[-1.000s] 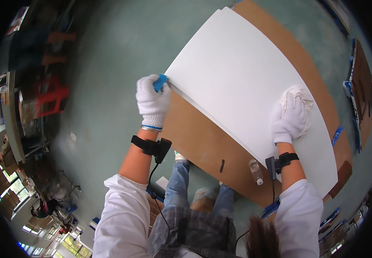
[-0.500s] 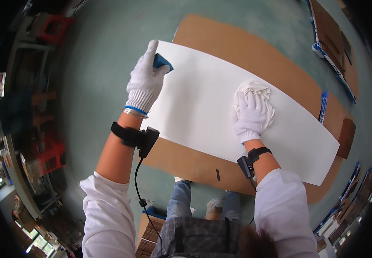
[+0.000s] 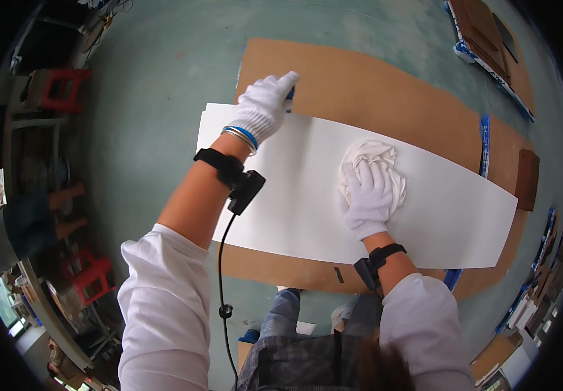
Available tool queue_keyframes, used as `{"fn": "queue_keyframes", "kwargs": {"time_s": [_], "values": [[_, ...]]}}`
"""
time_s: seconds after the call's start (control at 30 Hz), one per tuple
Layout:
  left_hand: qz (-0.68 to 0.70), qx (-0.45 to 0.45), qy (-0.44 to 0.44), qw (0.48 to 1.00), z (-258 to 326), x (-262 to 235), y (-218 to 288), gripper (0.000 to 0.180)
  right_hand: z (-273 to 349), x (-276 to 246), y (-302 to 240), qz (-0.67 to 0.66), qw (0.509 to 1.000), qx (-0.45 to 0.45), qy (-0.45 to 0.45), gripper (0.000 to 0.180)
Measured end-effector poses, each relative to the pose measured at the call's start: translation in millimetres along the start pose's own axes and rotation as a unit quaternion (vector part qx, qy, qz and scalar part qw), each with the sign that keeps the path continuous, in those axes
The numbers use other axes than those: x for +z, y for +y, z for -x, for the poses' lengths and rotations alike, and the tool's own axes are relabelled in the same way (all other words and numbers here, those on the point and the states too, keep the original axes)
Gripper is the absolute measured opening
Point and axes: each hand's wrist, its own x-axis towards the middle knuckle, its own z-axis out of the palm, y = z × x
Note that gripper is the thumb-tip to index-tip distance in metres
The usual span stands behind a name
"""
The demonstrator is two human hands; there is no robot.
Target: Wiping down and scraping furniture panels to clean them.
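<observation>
Green-grey concrete floor [image 3: 164, 78] filled the frame, with the work laid flat on it.

Left hand [image 3: 265, 107], white knit glove, sat at upper centre of the frame, fingers curled down on a small blue object [image 3: 290, 93] at the top-left edge of the white sheet [image 3: 294, 195]. Only a sliver of blue showed past the fingertips; couldn't tell what it was or how firmly it was gripped. Black wrist-worn device [image 3: 232, 176] on that forearm, with a cable running down toward the lower edge.

Right hand [image 3: 367, 195], also gloved, lay palm-down with fingers spread flat on a crumpled white cloth [image 3: 372, 163], just right of centre. Hand pressed on the cloth rather than closed around it. Similar black strap unit [image 3: 376, 260] on that wrist.

Key geometry: the white sheet was a long strip, long axis running from upper left to lower right across the frame, slightly bowed by the lens. Left hand sat at its near-left end on the upper edge; right hand was roughly mid-length on top of it. Most of the uncovered length ran away to the right of the right hand, so that hand was the nearer one to the far end.

Sheet rested on a larger brown board [image 3: 372, 78], which stuck out along the top edge and the bottom edge. Blue tape strip [image 3: 484, 143] sat on the board, upper right. Red stools [image 3: 60, 88] and a seated person were at far left, well apart.
</observation>
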Motion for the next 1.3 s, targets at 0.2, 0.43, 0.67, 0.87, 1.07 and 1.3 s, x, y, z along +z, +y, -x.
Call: {"fn": "queue_keyframes", "kwargs": {"time_s": [0.2, 0.43, 0.67, 0.87, 1.07, 1.3], "values": [[0.023, -0.058, 0.026, 0.998, 10.0, -15.6, -47.3, 0.042, -2.3, -0.8, -5.2, 0.002, 1.000, 0.010, 0.003, 0.046], [0.032, -0.017, 0.032, 0.999, 2.7, 2.5, -10.7, 0.041, 2.8, 4.3, -4.1, 0.006, 1.000, 0.009, -0.008, 0.048], [0.023, -0.066, 0.045, 0.997, 10.1, -11.0, -49.3, 0.043, 8.3, 9.6, -2.0, 0.017, 1.000, 0.023, -0.006, 0.050], [0.025, -0.057, 0.036, 0.997, 7.8, -6.6, -46.8, 0.042, 8.4, 9.5, -5.3, 0.015, 0.999, 0.025, -0.017, 0.051], [0.003, -0.109, 0.049, 0.993, 12.2, -28.5, -79.9, 0.044, 5.4, 4.8, -3.5, 0.012, 0.999, 0.024, -0.029, 0.051], [0.009, -0.101, 0.033, 0.994, 11.9, -23.1, -62.0, 0.043, 8.8, 8.5, -3.7, 0.021, 1.000, 0.016, -0.008, 0.050]]}}
